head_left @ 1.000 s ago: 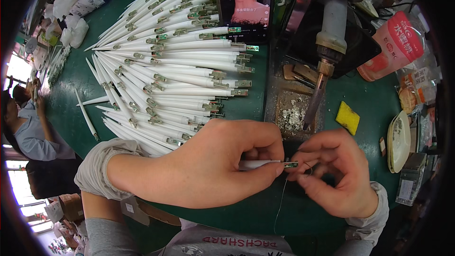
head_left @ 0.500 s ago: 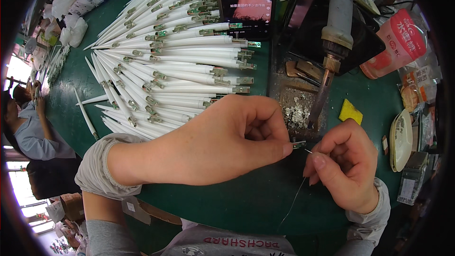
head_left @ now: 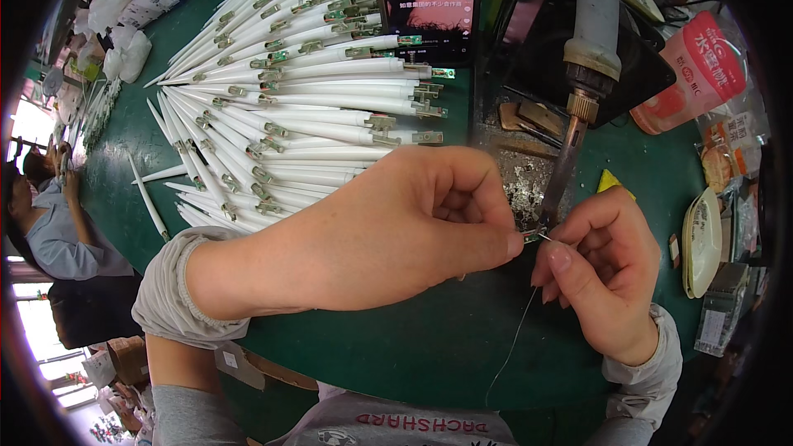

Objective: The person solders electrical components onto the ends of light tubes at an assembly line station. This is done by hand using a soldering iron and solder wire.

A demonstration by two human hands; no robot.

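Note:
My left hand [head_left: 388, 235] is closed, thumb and forefinger pinching a small green circuit board [head_left: 533, 236]. Only the board's end sticks out past the fingertips; the rest is hidden in the hand. Thumb and forefinger of my right hand [head_left: 601, 272] pinch a thin solder wire [head_left: 514, 339], whose short end points at the board while its long strand hangs down toward me. A soldering iron [head_left: 570, 144] slants down from above, its dark tip at the board and the wire's end. Whether the tip touches both, I cannot tell.
White tapered sticks [head_left: 330, 120] with green boards at their ends fan across the green table [head_left: 363, 355]. Behind stands a lit phone [head_left: 429, 41]. At right are a yellow sponge [head_left: 610, 182], a pink pouch [head_left: 690, 74] and a pale dish [head_left: 702, 239]. Another person [head_left: 62, 227] sits far left.
Both hands have moved slightly up, away from me, bringing the circuit board and the solder wire's end to the soldering iron's tip. My right hand now covers more of the sponge.

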